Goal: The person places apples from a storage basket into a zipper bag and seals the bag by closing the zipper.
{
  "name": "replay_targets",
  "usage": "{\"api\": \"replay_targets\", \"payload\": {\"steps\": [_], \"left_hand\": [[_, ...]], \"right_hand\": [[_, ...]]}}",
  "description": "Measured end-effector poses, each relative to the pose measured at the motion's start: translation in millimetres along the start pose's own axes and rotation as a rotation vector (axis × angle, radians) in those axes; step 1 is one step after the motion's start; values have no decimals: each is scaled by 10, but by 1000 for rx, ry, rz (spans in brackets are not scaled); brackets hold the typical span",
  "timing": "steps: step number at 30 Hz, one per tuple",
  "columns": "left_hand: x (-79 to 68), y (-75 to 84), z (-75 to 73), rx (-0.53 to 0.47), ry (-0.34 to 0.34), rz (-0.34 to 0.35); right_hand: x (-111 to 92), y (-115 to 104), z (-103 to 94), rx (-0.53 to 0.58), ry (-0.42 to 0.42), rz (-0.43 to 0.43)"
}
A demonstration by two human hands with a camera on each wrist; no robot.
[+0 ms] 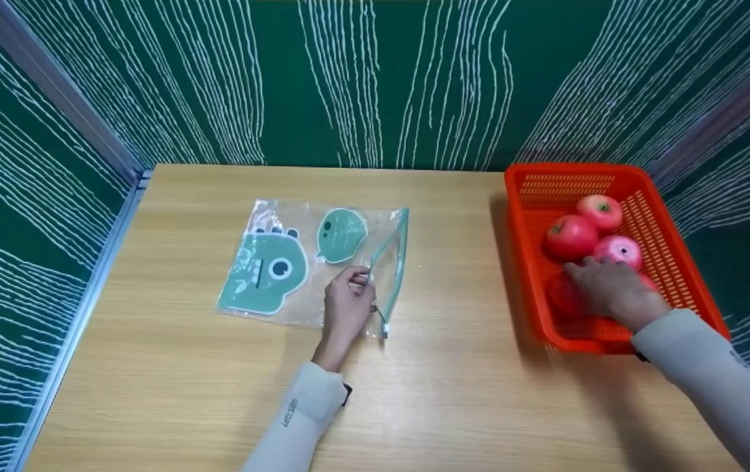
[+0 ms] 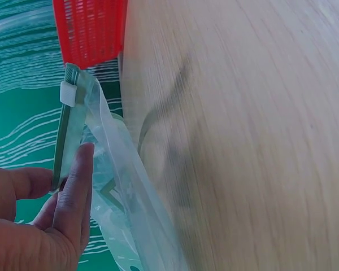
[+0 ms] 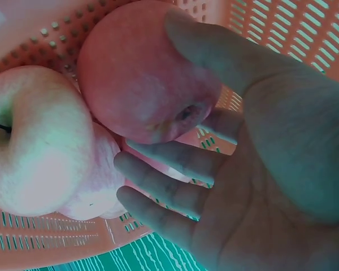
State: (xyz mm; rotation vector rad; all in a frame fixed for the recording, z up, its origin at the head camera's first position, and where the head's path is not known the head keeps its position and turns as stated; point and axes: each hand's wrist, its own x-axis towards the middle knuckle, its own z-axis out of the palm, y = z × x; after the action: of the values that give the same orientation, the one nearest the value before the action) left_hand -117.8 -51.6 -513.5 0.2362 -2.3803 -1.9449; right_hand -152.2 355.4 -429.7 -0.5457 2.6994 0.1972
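Note:
A clear zip bag (image 1: 263, 262) with green cartoon prints lies on the table, its green-edged mouth towards the right. My left hand (image 1: 349, 301) pinches one edge strip of that mouth between thumb and fingers, and the mouth gapes. In the left wrist view, a white slider (image 2: 68, 94) sits on the strip above the fingertips. Inside the basket, my right hand (image 1: 608, 288) holds a red apple (image 3: 141, 73), thumb on one side and fingers around the other. Several more apples (image 1: 572, 237) lie beside it, some partly hidden under the hand.
The orange-red plastic basket (image 1: 524, 262) with slotted walls stands at the right of the wooden table (image 1: 440, 393). Green panels (image 1: 388, 85) with white wavy lines rise behind the table and at both sides.

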Motion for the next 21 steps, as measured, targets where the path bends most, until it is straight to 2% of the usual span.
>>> {"api": "replay_targets", "payload": {"steps": [11,17,21], "left_hand": [[-8,-11,1,-17,5,6],[-17,-2,-1,-18,-3,4],[-11,-11,1,-9,-2,6]], "right_hand": [[8,-2,19,-151,2,-62],[22,6,68,-217,91,-124],[-1,33,70,-336,134,-146]]}}
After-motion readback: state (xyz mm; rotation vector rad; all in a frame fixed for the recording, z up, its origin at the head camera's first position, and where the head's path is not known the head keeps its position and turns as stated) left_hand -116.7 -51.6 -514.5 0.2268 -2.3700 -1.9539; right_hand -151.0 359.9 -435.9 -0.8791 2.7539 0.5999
